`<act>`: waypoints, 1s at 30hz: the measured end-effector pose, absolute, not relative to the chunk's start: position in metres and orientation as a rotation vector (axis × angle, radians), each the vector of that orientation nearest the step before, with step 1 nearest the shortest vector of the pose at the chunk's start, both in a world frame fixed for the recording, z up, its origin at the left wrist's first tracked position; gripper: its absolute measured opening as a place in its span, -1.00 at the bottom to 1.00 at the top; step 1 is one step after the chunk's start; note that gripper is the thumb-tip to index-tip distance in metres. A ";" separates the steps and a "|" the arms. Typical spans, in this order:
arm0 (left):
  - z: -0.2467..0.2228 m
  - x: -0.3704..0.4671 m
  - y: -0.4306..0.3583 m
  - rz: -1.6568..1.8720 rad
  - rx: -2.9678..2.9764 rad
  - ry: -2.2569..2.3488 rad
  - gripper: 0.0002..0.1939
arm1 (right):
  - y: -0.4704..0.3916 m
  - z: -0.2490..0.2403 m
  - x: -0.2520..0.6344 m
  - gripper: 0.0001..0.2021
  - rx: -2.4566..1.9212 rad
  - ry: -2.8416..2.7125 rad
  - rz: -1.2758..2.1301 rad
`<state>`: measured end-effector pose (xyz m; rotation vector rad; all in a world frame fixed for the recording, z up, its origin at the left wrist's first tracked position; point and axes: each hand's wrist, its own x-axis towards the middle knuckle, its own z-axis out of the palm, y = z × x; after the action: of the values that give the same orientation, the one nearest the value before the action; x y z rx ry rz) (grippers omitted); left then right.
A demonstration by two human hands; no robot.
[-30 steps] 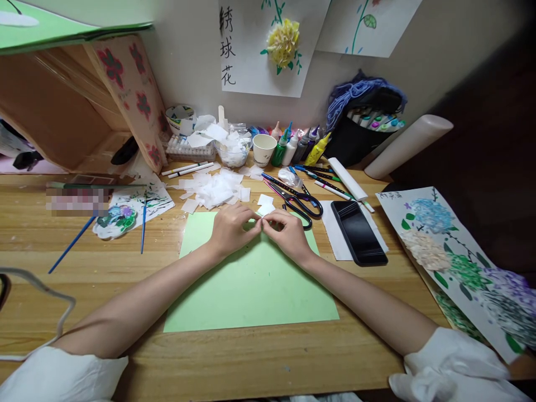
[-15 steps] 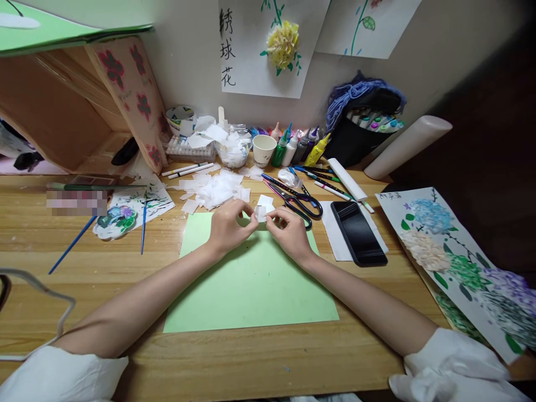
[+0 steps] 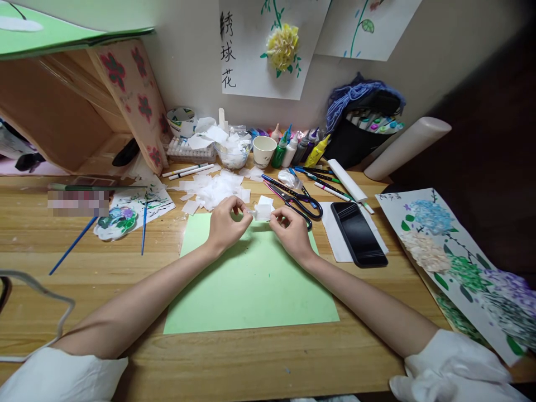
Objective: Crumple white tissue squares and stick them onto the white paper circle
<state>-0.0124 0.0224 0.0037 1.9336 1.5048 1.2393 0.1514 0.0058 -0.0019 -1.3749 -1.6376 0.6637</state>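
Note:
Over the top edge of a green sheet of paper [image 3: 251, 285], both hands are raised with thumb and forefinger pinched. Between them is a small thin white paper piece [image 3: 262, 212]. My left hand [image 3: 228, 226] grips its left end, where a whitish bit shows at the fingertips. My right hand [image 3: 291, 231] pinches at its right edge. Another white scrap seems to lie just behind it, and I cannot tell exactly where one ends. Just past my right hand lie black-handled scissors [image 3: 299, 201]. A heap of white paper squares [image 3: 218, 190] spreads beyond my left hand.
A black phone [image 3: 359, 233] rests on white paper to the right. Farther back stand a paper cup [image 3: 263, 152], a bowl of scraps [image 3: 233, 155] and several paint bottles [image 3: 290, 152]. Left are a paint palette [image 3: 116, 223] and brushes; far right, a flower picture [image 3: 456, 262].
My hands have drawn slightly apart, the left one to the left and the right one to the right. More of the white paper shows between the fingertips.

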 end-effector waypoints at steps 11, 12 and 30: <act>0.005 -0.015 0.025 1.297 1.779 1.493 -0.93 | 0.009 -0.007 0.157 -0.88 -1.439 -1.497 0.572; 0.004 -0.015 0.025 1.300 1.777 1.479 -0.93 | 0.009 -0.007 0.156 -0.88 -1.436 -1.493 0.569; -0.004 -0.022 0.039 1.378 1.500 1.469 -0.90 | 0.006 -0.003 0.153 -0.87 -1.366 -1.743 0.661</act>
<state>-0.0219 0.0387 -0.0038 1.5001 1.4693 1.3781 0.1525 0.0062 -0.0028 -1.3656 -1.7430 0.6607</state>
